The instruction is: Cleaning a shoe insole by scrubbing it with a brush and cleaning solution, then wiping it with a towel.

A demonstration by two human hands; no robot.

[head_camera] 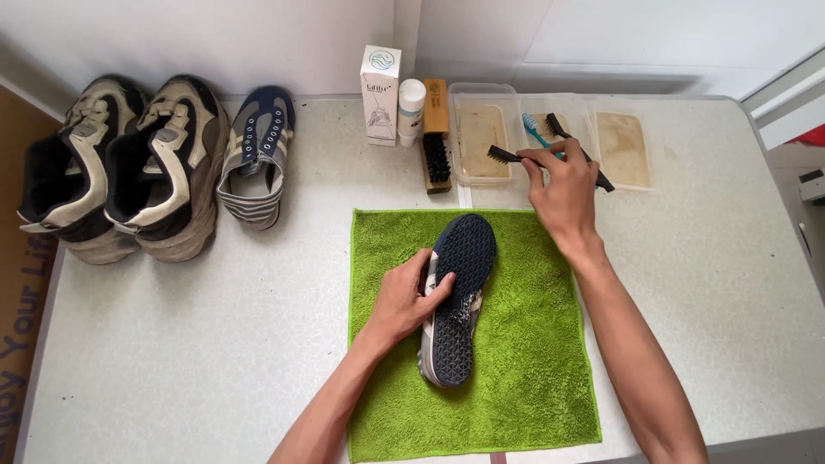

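A sneaker (455, 296) lies sole-up on a green towel (533, 361), its dark blue ridged sole facing me. My left hand (404, 296) grips its left side and holds it steady. My right hand (563, 185) is raised beyond the towel's far edge and holds a small black brush (507, 155), with the bristle end pointing left over a clear tray (481, 93) of murky water.
A second tray holds a blue toothbrush (534, 131) and a third tray (620, 148) stands to its right. A wooden brush (436, 142), a white bottle (411, 110) and a white box (379, 94) stand at the back. The matching sneaker (256, 155) and two bulky shoes (120, 167) rest at the left.
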